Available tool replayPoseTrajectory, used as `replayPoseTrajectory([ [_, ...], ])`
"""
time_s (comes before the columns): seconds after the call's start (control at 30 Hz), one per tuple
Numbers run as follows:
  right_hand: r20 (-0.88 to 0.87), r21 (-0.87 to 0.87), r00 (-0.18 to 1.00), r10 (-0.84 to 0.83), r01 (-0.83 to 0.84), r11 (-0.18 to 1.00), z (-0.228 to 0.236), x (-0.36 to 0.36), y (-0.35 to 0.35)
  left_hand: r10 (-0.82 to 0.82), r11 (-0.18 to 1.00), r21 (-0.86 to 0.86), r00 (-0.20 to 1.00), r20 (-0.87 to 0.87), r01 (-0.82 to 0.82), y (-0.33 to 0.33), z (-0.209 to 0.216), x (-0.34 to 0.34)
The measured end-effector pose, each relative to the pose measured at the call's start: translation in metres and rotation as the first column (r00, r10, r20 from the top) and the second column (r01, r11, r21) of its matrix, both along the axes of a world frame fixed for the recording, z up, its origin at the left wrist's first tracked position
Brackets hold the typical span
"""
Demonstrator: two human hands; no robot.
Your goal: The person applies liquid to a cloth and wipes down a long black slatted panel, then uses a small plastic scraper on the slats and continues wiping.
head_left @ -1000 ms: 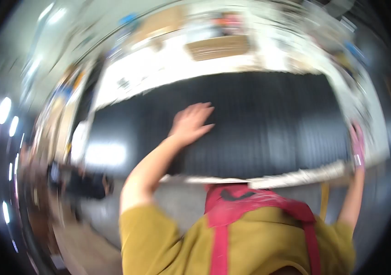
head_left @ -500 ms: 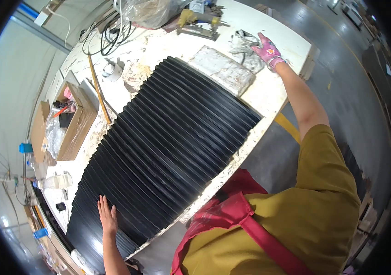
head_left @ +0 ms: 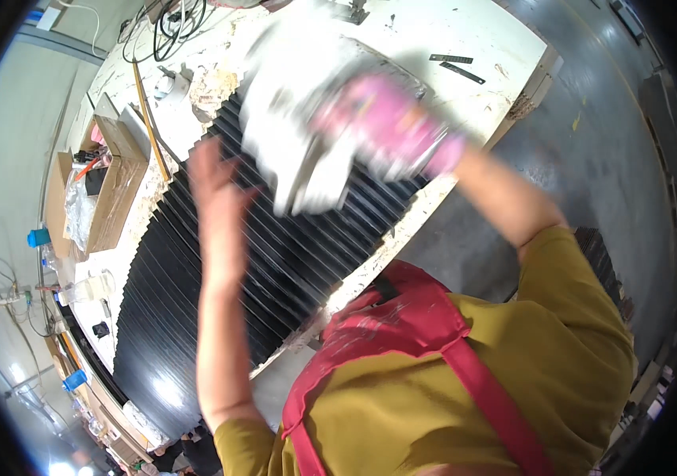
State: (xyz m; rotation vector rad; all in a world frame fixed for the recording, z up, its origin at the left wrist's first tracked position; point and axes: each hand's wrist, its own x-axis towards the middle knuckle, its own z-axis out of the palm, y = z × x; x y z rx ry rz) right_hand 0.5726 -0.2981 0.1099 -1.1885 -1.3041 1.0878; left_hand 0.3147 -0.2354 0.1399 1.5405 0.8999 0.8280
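A long black ribbed sheet [head_left: 172, 293], with many parallel pleats, lies across the white table. My right hand [head_left: 386, 119], in a pink glove, is closed on a crumpled white cloth [head_left: 295, 95] over the sheet's far part. Both are smeared by motion. The cloth hides the pleats beneath it and most of the pale slab behind. My bare left hand [head_left: 219, 174] is over the sheet's left edge, beside the cloth. Its fingers are apart and hold nothing; blur hides whether it touches the sheet.
At the left, a cardboard box [head_left: 112, 190] holds plastic wrap and small items. A thin wooden stick [head_left: 148, 119] and black cables [head_left: 168, 36] lie farther back. Two dark perforated strips [head_left: 453, 59] rest at the far right of the table [head_left: 505, 40].
My right hand has come left from the table's far right corner with the white cloth. My left hand has moved up from the near end of the sheet.
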Motion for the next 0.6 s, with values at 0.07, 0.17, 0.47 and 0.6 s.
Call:
replayPoseTrajectory([
  [0.07, 0.539, 0.518, 0.747, -0.388, 0.069, 0.853, -0.008, -0.079, -0.012, 0.021, 0.999, 0.028, 0.998, -0.054, -0.020, 0.003, 0.000, 0.025],
  [0.17, 0.450, 0.267, 0.853, -0.263, 0.153, 0.952, -0.008, -0.035, -0.044, 0.125, 0.990, -0.052, 0.989, -0.079, -0.129, 0.028, 0.000, 0.038],
  [0.47, 0.767, 0.150, 0.461, -0.446, 0.547, 0.823, -0.088, -0.016, -0.077, -0.215, 0.238, 0.660, 0.702, -0.679, 0.712, 0.022, -0.090, 0.102],
  [0.6, 0.809, 0.029, 0.466, -0.359, 0.578, 0.816, -0.087, -0.014, -0.079, -0.183, 0.260, 0.690, 0.736, -0.652, 0.675, 0.075, -0.105, 0.108],
])
